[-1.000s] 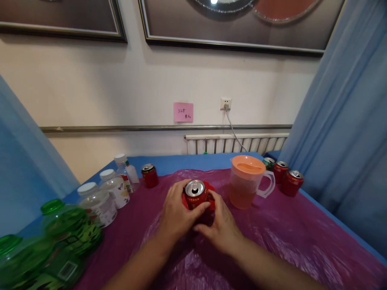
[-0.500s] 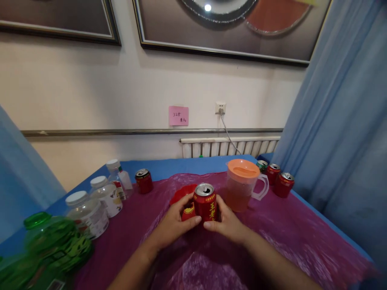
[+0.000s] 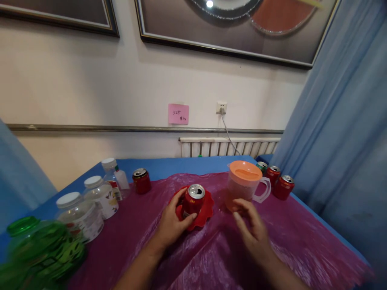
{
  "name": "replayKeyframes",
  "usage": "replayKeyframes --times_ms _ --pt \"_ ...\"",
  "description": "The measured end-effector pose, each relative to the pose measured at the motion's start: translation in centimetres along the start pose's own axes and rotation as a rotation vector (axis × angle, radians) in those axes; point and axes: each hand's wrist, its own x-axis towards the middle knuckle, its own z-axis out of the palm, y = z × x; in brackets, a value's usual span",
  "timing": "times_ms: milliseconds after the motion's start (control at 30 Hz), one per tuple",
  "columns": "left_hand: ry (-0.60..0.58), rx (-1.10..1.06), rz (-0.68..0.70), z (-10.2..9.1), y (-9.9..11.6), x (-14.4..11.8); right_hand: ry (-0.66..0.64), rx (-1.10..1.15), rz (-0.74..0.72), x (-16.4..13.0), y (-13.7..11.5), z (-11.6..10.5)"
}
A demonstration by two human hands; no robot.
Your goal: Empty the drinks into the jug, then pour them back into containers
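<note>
Risk: opened red aluminium drink can (image 3: 192,200) on scalloped red plastic dish (image 3: 196,209), gripped by my left hand (image 3: 171,220); could tip, spilling beside my fingers. Right hand (image 3: 251,225) empty, fingers spread, near orange-lidded clear plastic jug (image 3: 244,185).

The left hand (image 3: 169,219) grips a red can (image 3: 192,200) standing on a red dish (image 3: 202,213); the right hand (image 3: 252,229) hovers open.

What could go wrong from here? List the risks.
1. The can is open and stands on a small red dish; the left hand grips it alone, so a tilt could spill it onto the plastic sheet.
2. The right hand hangs open close to the pitcher, which holds liquid; a careless sweep might knock it.
3. The sheet looks wrinkled and slick, so things on it may slide.
</note>
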Motion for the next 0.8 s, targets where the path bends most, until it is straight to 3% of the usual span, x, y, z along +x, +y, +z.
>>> replayKeyframes --times_ms 133,233,367,500,800 --pt "0.087 0.185 0.017 -0.8 -1.7 0.4 0.425 -0.109 0.003 3.3 3.3 -4.5" --pt "0.113 0.283 0.022 -0.9 -2.4 0.6 0.519 -0.107 0.153 6.8 5.6 -6.9" --pt "0.101 0.347 0.042 -0.9 -3.0 0.6 0.452 -0.041 0.267 9.6 6.9 -7.7" --pt "0.102 0.367 0.05 -0.8 -3.4 0.6 0.336 0.086 0.297 10.1 6.9 -6.9" --pt "0.11 0.303 0.024 -0.9 -3.2 0.6 0.298 0.205 0.294 11.7 4.4 -5.5"
